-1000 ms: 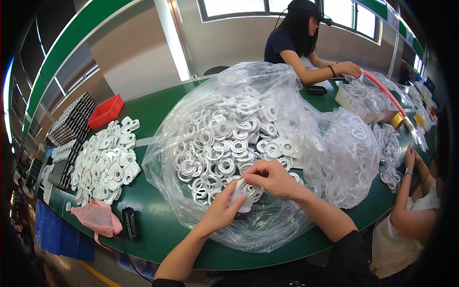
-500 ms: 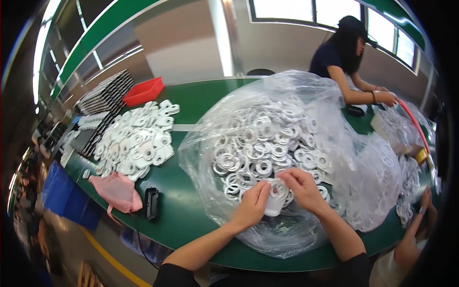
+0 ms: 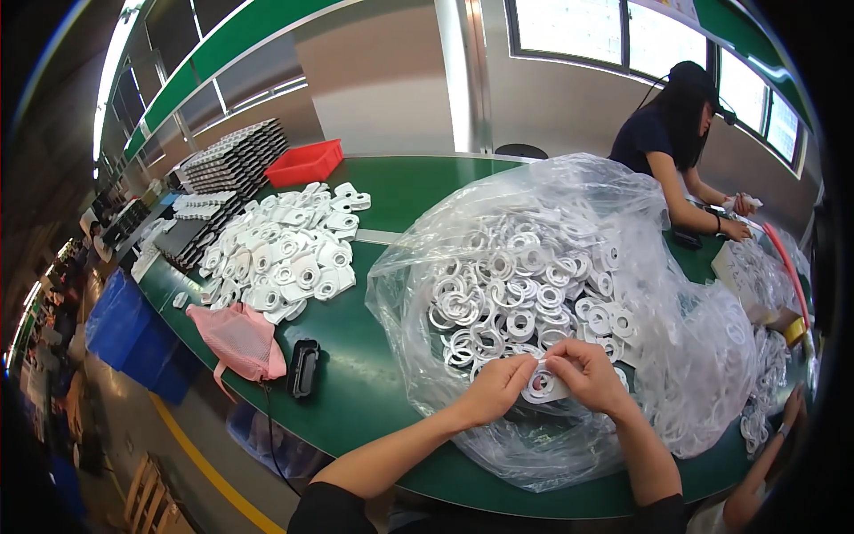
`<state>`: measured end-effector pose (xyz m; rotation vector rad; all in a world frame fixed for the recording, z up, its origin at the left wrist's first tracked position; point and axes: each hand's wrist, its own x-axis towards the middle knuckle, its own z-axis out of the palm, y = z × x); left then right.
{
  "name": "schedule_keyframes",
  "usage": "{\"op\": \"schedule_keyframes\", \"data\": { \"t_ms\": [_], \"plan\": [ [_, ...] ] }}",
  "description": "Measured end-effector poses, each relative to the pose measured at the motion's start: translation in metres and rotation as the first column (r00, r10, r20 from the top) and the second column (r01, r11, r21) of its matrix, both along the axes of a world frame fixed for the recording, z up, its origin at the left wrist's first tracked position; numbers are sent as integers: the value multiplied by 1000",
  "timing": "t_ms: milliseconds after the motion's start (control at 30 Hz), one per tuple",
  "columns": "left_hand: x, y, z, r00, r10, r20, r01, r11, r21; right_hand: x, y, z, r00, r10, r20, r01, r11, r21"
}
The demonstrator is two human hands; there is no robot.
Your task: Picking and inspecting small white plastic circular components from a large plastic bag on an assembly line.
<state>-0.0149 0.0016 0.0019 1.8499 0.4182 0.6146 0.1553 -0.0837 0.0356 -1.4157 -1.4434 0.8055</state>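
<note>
My left hand and my right hand meet over the front of a large clear plastic bag. Between their pinched fingers is a white plastic part with a round ring-shaped opening. The fingers cover part of it, so its full outline is hidden. Just beyond my hands, the open bag holds a heap of loose white plastic rings. To the left lies a pile of flat white plastic parts, many showing round openings.
A green table carries stacked trays, a red bin, a pink mesh pouch and a black case. Blue bins stand beyond the left edge. A co-worker works at far right; another person's arm shows at lower right.
The view has shifted, so the scene sits further right and lower. The white part is turned between my hands, its wide end no longer pointing toward me. The far co-worker's hands have moved apart.
</note>
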Motion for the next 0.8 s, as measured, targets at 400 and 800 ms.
{"op": "schedule_keyframes", "data": {
  "t_ms": [400, 800],
  "plan": [
    [-1, 15, -11, 981, 193, 28, -194, 981, 20, -1, 3, -5, 971, 57, -232, -103, 976, -193],
    [4, -12, -2, 994, 81, -75, -67, 981, 180, -11, 1, -18, 935, -324, 143, 335, 940, -64]
  ]
}}
